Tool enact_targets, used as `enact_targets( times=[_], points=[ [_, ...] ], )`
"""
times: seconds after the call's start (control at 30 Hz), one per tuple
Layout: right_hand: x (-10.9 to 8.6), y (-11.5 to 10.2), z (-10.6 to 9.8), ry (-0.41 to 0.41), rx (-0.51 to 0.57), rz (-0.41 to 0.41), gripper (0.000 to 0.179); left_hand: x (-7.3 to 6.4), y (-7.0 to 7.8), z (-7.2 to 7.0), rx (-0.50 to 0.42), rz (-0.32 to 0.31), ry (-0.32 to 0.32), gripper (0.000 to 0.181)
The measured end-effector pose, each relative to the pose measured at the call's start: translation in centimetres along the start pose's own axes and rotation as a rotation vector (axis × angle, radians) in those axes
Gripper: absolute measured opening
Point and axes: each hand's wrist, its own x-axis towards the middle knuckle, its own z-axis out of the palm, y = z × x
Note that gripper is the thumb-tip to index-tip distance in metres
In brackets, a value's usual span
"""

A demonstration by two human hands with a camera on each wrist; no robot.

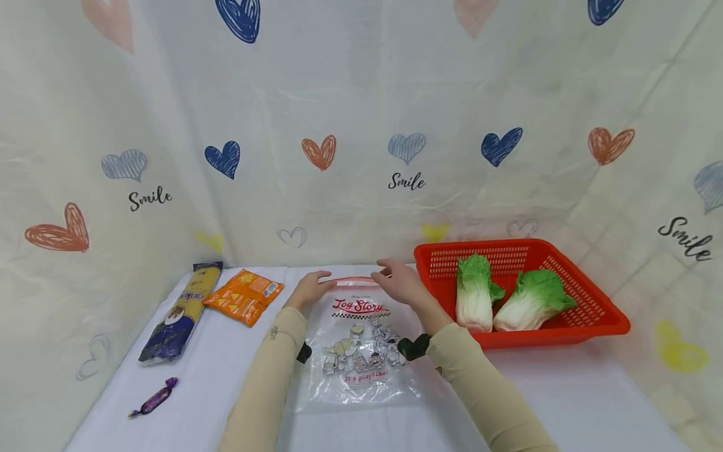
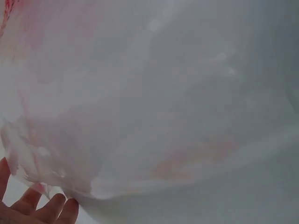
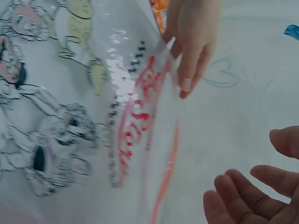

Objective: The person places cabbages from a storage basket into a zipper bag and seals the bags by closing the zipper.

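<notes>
A clear zip bag [image 1: 361,336] with red "Toy Story" lettering and cartoon figures lies in front of the person, its pink-red zip strip at the far end. At the far left corner, the left hand [image 1: 309,290] grips the bag's edge; the left wrist view shows its fingertips [image 2: 56,203] against the plastic. The right hand [image 1: 401,285] hovers by the far right corner. In the right wrist view, that hand's fingers [image 3: 238,196] are spread and loosely bent, apart from the bag, with nothing between them.
A red plastic basket [image 1: 607,323] at the right holds two heads of cabbage [image 1: 474,301]. On the left lie a yellow-blue packet [image 1: 183,314], an orange snack bag [image 1: 244,296] and a purple wrapped candy [image 1: 154,400]. A heart-patterned curtain [image 1: 361,207] stands behind the white table.
</notes>
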Motion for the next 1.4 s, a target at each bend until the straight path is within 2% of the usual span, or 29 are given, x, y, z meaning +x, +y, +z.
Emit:
enact_targets(
  times=[0.07,0.17,0.23,0.4,0.67,0.83,1.0,1.17,1.3,1.4],
  points=[
    [0.0,0.6,0.9,-0.018,0.026,0.034,0.055,-0.3,-0.3,0.1,-0.024,-0.022,0.024,0.043],
    [0.1,1.5,2.0,-0.035,0.093,0.077,0.054,-0.5,-0.3,0.1,-0.047,-0.019,0.059,0.032],
    [0.1,2.0,2.5,-0.04,0.146,0.098,0.053,-0.6,-0.2,0.1,-0.066,-0.021,0.056,0.025],
    [0.1,2.7,3.2,-0.042,0.169,0.125,0.052,-0.8,-0.2,0.0,-0.112,-0.038,-0.013,0.016],
    [0.2,2.5,3.3,-0.035,0.236,0.15,0.052,-1.6,0.9,-1.1,-0.279,0.04,-0.127,0.019],
    [0.5,2.5,3.1,-0.039,0.258,0.159,0.041,-2.0,1.7,-1.8,-0.281,0.098,-0.176,0.018],
    [0.8,2.7,3.0,-0.051,0.222,0.174,0.032,-2.3,2.4,-2.4,-0.294,0.145,-0.221,0.018],
    [1.0,2.7,3.0,-0.072,0.191,0.197,0.033,-2.7,2.7,-2.9,-0.302,0.145,-0.235,0.016],
    [0.9,2.6,3.0,-0.13,0.186,0.219,0.037,-2.7,2.7,-3.1,-0.301,0.152,-0.233,0.016],
    [0.8,2.6,3.1,-0.154,0.18,0.227,0.038,-2.9,2.8,-3.4,-0.303,0.166,-0.256,0.019]
  ],
)
